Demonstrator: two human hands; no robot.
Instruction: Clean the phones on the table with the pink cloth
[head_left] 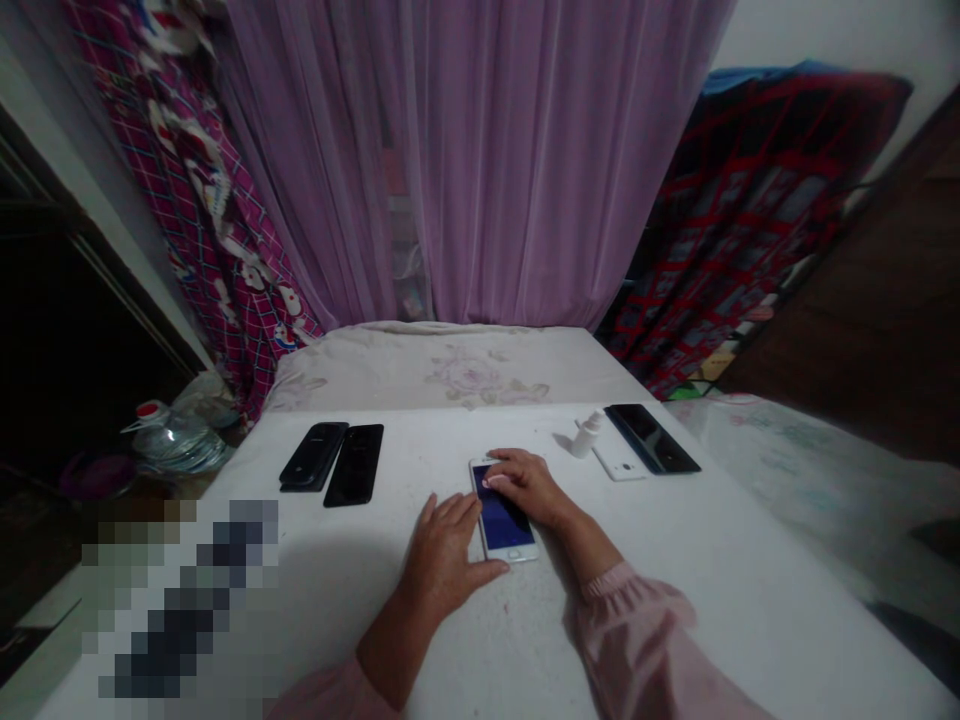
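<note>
A white phone with a dark blue screen lies face up on the white-covered table. My left hand rests at its left edge, fingers stretched along the side and thumb near its bottom corner. Over the upper part of the screen, my right hand has its fingers pressed together on something small and pale pink, too small to name. A white spray bottle stands upright to the right, beside a white phone or case lying flat.
Dark phones and a black slab lie on the left. A dark phone lies far right. Floral cloth covers the table's back, before purple curtains. A water jug stands left of the table.
</note>
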